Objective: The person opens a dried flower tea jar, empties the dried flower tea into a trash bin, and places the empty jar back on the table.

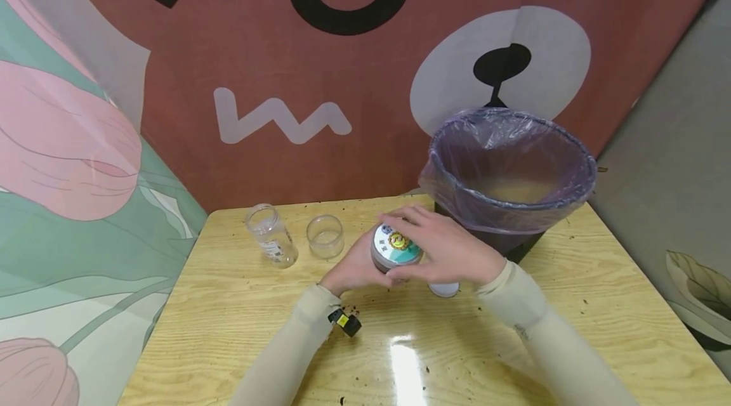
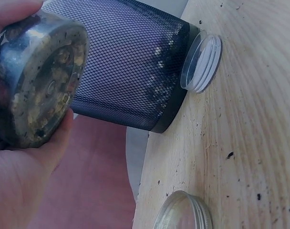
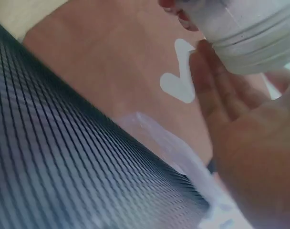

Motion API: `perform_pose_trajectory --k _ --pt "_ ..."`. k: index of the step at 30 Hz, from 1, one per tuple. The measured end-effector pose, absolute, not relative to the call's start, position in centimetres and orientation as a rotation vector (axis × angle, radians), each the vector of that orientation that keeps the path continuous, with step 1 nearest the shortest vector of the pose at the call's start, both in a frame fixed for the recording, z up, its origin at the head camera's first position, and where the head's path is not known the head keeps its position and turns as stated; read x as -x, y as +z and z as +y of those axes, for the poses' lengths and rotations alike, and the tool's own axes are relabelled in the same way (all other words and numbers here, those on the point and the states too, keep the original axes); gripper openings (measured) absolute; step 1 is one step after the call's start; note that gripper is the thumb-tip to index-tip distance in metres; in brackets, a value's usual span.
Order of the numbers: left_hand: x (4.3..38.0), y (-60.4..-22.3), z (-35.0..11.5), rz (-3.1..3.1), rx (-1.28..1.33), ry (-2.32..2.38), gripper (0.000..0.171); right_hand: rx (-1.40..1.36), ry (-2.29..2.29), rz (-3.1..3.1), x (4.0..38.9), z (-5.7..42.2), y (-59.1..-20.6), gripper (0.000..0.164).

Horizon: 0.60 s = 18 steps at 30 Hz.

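My left hand [image 1: 360,263] grips a clear jar [image 2: 49,86] from the side, tilted off the table. Through its base, yellowish and dark bits show inside. A round lid [image 1: 394,242] with a white and teal label and a yellow emblem tops the jar. Around that lid, my right hand [image 1: 451,247] has its thumb on the near side and its fingers on the far side. In the right wrist view, the fingers lie nearly straight along the pale ridged lid edge [image 3: 259,52]. A white disc-shaped lid [image 1: 444,290] lies on the table below my right hand.
A black mesh bin [image 2: 126,62] lined with a purple plastic bag [image 1: 508,216] stands at the back right. To the left are a tall clear jar [image 1: 271,238] and a short clear container [image 1: 325,238]. Dark crumbs dot the wooden table [image 1: 228,330]; a printed cloth hangs behind.
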<state>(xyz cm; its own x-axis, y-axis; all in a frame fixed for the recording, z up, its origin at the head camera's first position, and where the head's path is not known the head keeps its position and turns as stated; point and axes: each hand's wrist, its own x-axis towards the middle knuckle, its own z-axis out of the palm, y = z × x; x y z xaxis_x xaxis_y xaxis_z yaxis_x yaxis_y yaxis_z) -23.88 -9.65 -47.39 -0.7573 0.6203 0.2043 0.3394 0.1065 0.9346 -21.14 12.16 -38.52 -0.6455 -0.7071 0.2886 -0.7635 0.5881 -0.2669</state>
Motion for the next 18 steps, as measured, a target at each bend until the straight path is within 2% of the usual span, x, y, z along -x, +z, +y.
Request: perform_pose_trajectory --k 4,11,18 --pt "23.8 -47.3 -9.5 2.153 -0.948 1.697 0.111 -1.130 0.421 -2.672 20.8 11.8 -38.6 0.095" --pt "23.8 -47.3 -9.5 2.137 -0.962 1.671 0.104 -1.247 0.519 -2.674 20.8 12.2 -38.0 0.080" --pt "23.7 -47.5 -9.5 2.116 -0.968 1.661 0.102 -1.316 0.526 -2.665 20.7 12.4 -37.3 0.081"
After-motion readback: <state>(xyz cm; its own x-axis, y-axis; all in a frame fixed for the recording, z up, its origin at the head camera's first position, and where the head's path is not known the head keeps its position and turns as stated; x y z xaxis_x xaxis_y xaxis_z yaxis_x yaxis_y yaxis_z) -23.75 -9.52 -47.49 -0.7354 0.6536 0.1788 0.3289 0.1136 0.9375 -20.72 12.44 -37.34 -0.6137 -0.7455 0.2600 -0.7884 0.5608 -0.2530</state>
